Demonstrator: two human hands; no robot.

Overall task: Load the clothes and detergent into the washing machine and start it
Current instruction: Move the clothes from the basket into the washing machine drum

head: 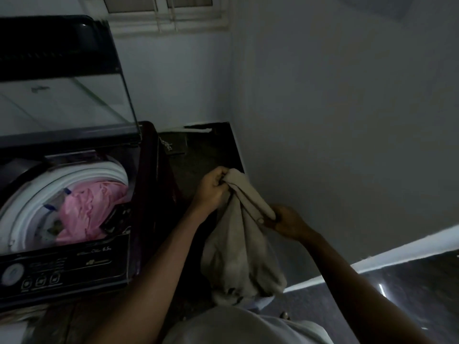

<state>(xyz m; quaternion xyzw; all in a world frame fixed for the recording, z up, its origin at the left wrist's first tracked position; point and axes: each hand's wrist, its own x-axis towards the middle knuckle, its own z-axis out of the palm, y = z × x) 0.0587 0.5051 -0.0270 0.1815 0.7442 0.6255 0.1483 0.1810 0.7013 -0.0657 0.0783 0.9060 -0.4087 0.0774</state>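
Left hand (211,192) and right hand (289,220) tight around beige garment (241,256), lower folds murky.

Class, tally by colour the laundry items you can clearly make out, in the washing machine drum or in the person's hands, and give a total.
Pink garment, in the drum: 1
Beige garment, held up: 1
Total: 2

This is a washing corner in a home. A dark top-loading washing machine (74,264) stands open with pink cloth (89,212) inside, by plain pale walls (347,120) and a white-framed window (169,21).
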